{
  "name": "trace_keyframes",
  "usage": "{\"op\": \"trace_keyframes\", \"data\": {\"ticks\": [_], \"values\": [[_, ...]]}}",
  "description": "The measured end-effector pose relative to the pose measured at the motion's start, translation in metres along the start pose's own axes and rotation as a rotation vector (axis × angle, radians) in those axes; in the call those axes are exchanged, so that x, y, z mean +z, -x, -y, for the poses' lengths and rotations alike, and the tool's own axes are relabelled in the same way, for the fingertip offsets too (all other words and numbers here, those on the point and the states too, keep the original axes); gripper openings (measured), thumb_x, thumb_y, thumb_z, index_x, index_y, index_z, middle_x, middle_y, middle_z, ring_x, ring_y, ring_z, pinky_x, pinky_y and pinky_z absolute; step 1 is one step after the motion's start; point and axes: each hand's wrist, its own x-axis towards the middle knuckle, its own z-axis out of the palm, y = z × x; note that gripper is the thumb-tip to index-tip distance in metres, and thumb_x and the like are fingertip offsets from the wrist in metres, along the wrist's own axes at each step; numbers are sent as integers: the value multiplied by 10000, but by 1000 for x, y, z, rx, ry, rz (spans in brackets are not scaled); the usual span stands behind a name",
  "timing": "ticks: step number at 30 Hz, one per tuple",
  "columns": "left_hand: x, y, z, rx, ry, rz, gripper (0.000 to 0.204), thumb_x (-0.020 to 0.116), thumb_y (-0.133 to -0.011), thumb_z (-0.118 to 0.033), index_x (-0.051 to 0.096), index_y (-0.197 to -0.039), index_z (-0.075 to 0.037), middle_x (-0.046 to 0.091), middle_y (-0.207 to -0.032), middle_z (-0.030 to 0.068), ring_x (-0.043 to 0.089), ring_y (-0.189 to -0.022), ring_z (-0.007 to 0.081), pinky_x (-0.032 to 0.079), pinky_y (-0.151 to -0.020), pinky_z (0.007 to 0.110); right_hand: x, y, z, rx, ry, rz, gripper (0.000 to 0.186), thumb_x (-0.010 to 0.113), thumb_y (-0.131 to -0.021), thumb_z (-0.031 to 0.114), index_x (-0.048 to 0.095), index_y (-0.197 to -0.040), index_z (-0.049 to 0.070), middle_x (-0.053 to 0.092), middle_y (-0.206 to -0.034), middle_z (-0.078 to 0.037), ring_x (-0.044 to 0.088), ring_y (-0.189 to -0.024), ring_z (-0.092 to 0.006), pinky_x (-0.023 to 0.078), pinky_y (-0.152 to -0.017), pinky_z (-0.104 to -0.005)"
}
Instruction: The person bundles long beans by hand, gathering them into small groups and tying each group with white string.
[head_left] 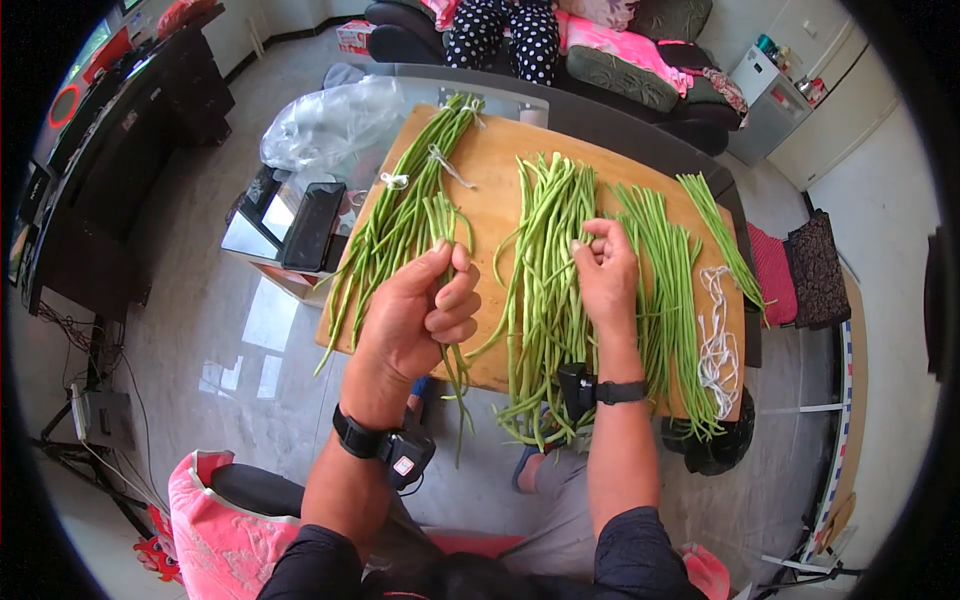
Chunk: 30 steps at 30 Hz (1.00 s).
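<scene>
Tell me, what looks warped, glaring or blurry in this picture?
In the head view, the edges of the wooden board look bowed and black rims the round image; head view again: pale glare patches shine on the tiled floor at left; the head view shows left hand, right hand and green beans fairly sharp.

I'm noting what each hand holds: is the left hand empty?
No, the left hand grips a small bunch of long green beans, whose ends stick out above and below it.
</scene>
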Motion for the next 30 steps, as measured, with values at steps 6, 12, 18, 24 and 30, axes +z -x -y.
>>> {"op": "trace_keyframes", "data": {"ticks": [6,12,18,24,30], "values": [[10,-3,10,-1,-81,-92,247,445,-1114,-279,591,-1039,-94,436,-721,-25,305,-525,64,260,-469,230,-26,-3,22,129,-416,-9,347,624,-957,16,502,-1281,27,641,-888,-25,546,-694,-54,381,-536,-191],[10,-3,17,2,-143,-159,235,481,-1093,-289,592,-1046,-88,543,-790,6,420,-579,99,318,-495,248,-55,3,57,123,-600,39,343,602,-960,41,490,-1284,29,646,-905,-42,530,-683,-59,370,-539,-186],[2,-9,24,96,-177,-203,233,492,-1082,-280,603,-1077,-75,656,-979,81,567,-732,153,381,-531,263,-61,33,129,104,-448,304,401,619,-944,58,483,-1320,27,593,-883,-22,561,-731,-62,406,-580,-183],[-1,-8,20,231,-220,-345,283,464,-1094,-276,613,-1175,-50,708,-1106,121,607,-756,137,387,-548,243,-11,69,137,34,-174,615,429,648,-919,1,497,-1321,-8,602,-797,-43,609,-738,-120,496,-657,-281],[10,-4,9,364,-378,-489,287,427,-1107,-270,609,-1238,-91,742,-1106,66,664,-864,113,395,-565,208,-2,77,129,46,-68,695,373,683,-898,26,544,-1238,-40,656,-777,-87,639,-692,-157,523,-648,-316]]}}
